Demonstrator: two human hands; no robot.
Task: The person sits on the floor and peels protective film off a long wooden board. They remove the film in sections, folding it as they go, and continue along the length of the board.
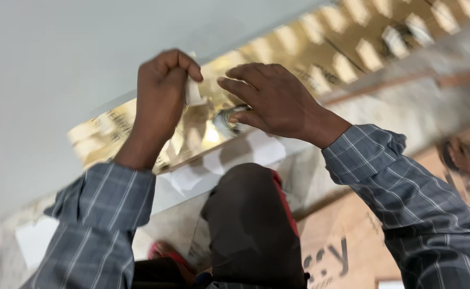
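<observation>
Left hand [162,88] is pinched shut on a small white paper scrap [193,93], held above a shiny gold strip [111,128] that runs along the edge of a pale grey panel [47,80]. Right hand [275,99], just beside it, has fingers half curled with a roll of tape [229,120] tucked under the fingertips; whether it truly grips the roll is unclear. Both wrists wear grey checked sleeves [101,214].

A long strip [277,59] is laid slantwise along the edge of a large panel [47,69]. The left hand [162,91] is placed on the strip, with a paper scrap [193,92] pinched above it; the right hand [275,99] is set just beside, to the right. A knee [251,214] is seen below both hands, before the strip.
</observation>
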